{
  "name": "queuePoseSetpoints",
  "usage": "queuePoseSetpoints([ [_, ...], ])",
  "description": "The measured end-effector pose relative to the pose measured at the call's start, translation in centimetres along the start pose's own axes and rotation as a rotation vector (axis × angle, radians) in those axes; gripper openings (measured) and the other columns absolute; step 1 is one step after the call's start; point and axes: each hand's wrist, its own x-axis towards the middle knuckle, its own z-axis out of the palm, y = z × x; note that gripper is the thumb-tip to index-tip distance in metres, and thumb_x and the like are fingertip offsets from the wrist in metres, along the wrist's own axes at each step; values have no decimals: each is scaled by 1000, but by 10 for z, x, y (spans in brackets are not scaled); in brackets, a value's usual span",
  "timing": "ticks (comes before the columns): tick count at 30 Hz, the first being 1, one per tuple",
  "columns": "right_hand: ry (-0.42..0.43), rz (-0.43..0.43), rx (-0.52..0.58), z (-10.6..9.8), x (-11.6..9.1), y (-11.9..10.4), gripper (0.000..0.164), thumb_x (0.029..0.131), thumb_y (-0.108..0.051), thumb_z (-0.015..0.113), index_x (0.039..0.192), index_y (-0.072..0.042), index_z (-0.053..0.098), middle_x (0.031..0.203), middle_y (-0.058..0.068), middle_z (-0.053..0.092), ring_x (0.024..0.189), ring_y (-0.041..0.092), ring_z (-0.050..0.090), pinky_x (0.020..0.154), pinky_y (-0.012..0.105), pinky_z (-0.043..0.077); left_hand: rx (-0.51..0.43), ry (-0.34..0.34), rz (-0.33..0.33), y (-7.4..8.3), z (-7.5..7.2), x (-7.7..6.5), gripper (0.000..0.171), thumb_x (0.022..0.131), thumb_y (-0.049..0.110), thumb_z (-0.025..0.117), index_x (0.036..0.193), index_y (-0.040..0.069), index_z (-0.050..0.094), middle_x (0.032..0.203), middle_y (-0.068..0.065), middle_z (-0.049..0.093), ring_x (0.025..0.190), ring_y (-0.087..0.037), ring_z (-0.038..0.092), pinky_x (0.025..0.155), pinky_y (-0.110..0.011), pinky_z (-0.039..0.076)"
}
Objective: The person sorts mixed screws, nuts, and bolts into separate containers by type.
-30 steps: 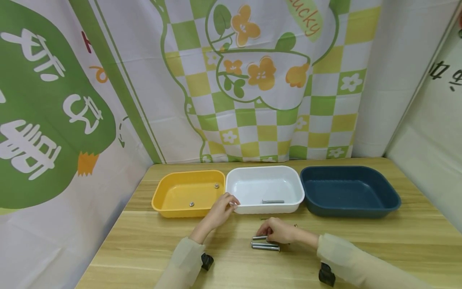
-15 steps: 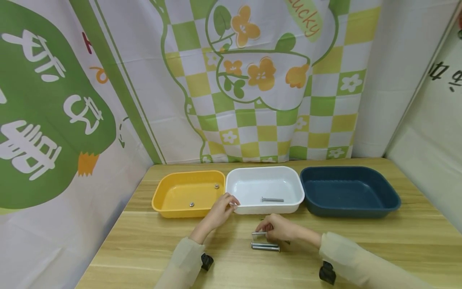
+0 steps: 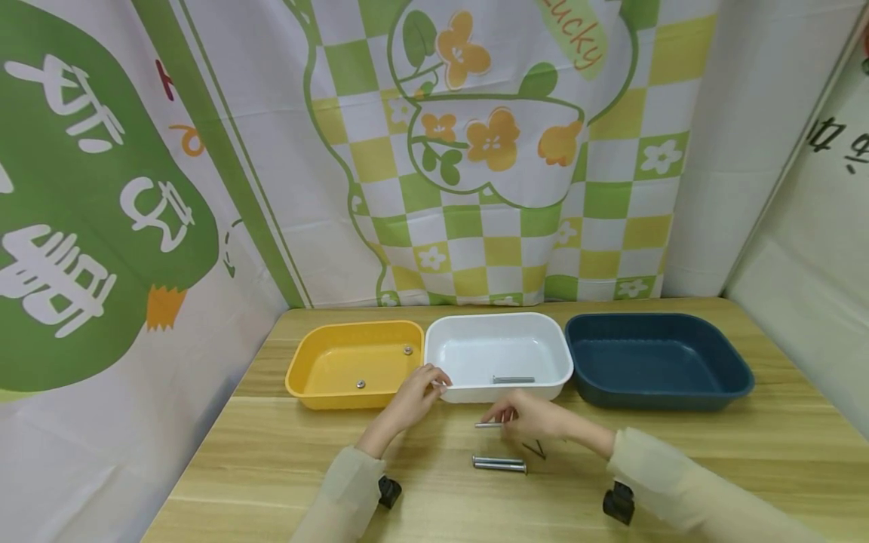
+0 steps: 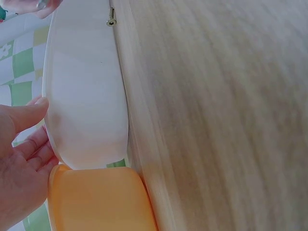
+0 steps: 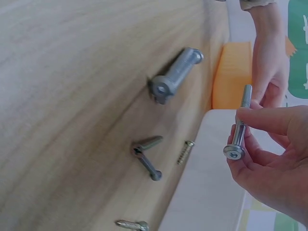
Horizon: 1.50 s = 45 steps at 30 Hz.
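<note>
My right hand point(image 3: 532, 417) pinches a silver bolt point(image 5: 238, 137) between thumb and fingers, above the table in front of the white tray point(image 3: 516, 394). The bolt's round head and threaded end both show in the right wrist view. My left hand point(image 3: 417, 392) holds the white tray's near left corner, thumb on the outer side of the rim and fingers behind it in the left wrist view. Two similar bolts point(image 3: 498, 464) lie side by side on the wooden table. Another bolt point(image 3: 514, 379) lies inside the white tray.
Several small screws point(image 5: 149, 156) lie on the table; one screw point(image 4: 111, 18) is close to the white tray's front wall. A yellow tray point(image 3: 339, 401) with two small nuts point(image 3: 360, 384) stands left, a dark blue tray point(image 3: 661, 400) right. A patterned curtain point(image 3: 489, 249) hangs behind.
The right hand has lifted the bolt off the table and moved it toward the white tray, uncovering small screws. The left hand stays at the tray's corner.
</note>
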Motion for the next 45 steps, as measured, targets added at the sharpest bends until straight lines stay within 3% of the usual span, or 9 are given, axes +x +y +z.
queuePoseSetpoints([
  [13, 53, 13, -12, -16, 0, -6, 21, 76, 11, 56, 95, 4, 65, 83, 11, 61, 75, 13, 55, 65, 23, 46, -9, 5, 16, -1, 0, 0, 6, 84, 3, 56, 89, 5, 59, 87, -5, 55, 84, -18, 50, 73, -28, 44],
  [27, 91, 49, -72, -38, 1, -7, 24, 80, 5, 55, 101, -1, 65, 87, 5, 60, 80, 15, 55, 65, 24, 45, 2, -2, 20, -2, 1, 0, 6, 84, 2, 55, 89, 5, 59, 86, -5, 55, 84, -19, 50, 73, -29, 44],
  [45, 93, 32, -121, -57, 9, 1, 25, 79, 10, 53, 102, 4, 63, 87, 10, 62, 79, 17, 56, 67, 26, 46, 12, -4, 13, -3, 2, 1, 6, 85, 2, 55, 89, 5, 58, 86, -4, 54, 83, -18, 49, 72, -28, 43],
])
